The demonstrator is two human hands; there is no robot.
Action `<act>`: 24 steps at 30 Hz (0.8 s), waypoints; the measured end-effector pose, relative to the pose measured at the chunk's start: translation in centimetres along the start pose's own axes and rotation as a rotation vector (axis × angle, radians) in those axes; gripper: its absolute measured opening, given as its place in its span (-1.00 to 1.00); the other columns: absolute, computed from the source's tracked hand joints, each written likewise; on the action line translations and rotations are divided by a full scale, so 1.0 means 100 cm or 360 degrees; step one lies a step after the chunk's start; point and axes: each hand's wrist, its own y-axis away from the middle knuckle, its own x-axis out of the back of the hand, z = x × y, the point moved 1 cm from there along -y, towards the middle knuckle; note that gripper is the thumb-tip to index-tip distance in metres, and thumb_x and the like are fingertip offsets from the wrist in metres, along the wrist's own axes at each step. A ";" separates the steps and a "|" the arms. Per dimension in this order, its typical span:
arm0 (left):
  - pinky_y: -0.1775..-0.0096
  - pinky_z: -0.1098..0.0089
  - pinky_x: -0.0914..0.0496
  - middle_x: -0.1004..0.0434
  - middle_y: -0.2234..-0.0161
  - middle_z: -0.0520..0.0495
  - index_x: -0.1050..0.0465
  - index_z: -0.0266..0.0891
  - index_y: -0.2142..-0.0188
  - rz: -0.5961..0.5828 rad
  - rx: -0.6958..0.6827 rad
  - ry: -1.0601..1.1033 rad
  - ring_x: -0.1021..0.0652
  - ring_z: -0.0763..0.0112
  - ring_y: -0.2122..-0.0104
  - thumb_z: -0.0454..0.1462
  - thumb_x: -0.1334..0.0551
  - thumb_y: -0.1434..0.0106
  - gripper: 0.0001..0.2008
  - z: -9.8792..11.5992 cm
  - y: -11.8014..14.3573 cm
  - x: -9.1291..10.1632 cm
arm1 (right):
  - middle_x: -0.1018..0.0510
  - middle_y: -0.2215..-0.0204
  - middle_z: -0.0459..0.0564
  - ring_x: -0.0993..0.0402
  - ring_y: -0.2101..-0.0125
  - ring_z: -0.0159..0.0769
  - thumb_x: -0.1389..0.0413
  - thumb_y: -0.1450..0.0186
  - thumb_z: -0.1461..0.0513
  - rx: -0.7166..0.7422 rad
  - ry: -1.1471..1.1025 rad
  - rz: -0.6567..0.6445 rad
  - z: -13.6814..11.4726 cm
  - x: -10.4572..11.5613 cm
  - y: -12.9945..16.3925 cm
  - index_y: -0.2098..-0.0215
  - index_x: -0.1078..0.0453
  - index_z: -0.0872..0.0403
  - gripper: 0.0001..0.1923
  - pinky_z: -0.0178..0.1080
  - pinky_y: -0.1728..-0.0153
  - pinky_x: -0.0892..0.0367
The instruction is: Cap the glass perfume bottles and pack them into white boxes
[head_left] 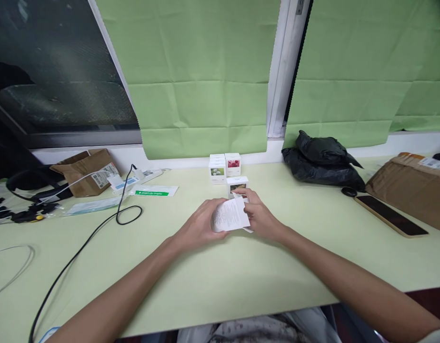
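Both of my hands meet over the middle of the pale green table [220, 276]. My left hand [198, 227] and my right hand [260, 216] together hold a white printed paper leaflet [230, 215], curled between the fingers. Just behind the leaflet stands a small white box [236, 184] with a picture on its front, close to my right fingertips. Farther back, by the wall, three more small white boxes [224, 167] sit stacked together, one with a red picture, one with a green one.
A black cable [84, 245] snakes across the left of the table. Headphones [34, 188], a torn cardboard box [85, 171] and paper packets lie at the far left. A black plastic bag [322, 159], a phone [390, 215] and a brown parcel [413, 186] lie right.
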 end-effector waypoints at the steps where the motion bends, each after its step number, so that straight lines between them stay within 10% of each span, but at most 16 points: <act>1: -0.20 0.02 -0.41 -0.41 -0.27 -0.15 -0.22 0.00 -0.32 0.0005 0.0003 0.0007 -0.43 -0.03 -0.26 -0.26 -0.44 -0.15 -0.22 0.000 0.000 0.000 | -0.29 -0.29 0.06 -0.26 -0.26 0.04 -0.21 -0.27 0.38 -0.0006 -0.0020 -0.0004 0.000 0.000 0.001 0.25 -0.58 0.00 -0.82 0.10 -0.14 -0.41; 24: -0.21 0.01 -0.40 -0.40 -0.30 -0.16 -0.23 0.00 -0.35 -0.0015 0.0135 -0.0032 -0.45 -0.07 -0.25 -0.14 -0.46 -0.15 -0.19 -0.013 0.000 0.006 | -0.34 -0.20 0.08 -0.24 -0.23 -0.02 -0.19 -0.39 0.29 -0.0068 0.0115 0.0052 -0.001 0.022 -0.006 0.13 -0.54 -0.04 -0.87 0.09 -0.23 -0.29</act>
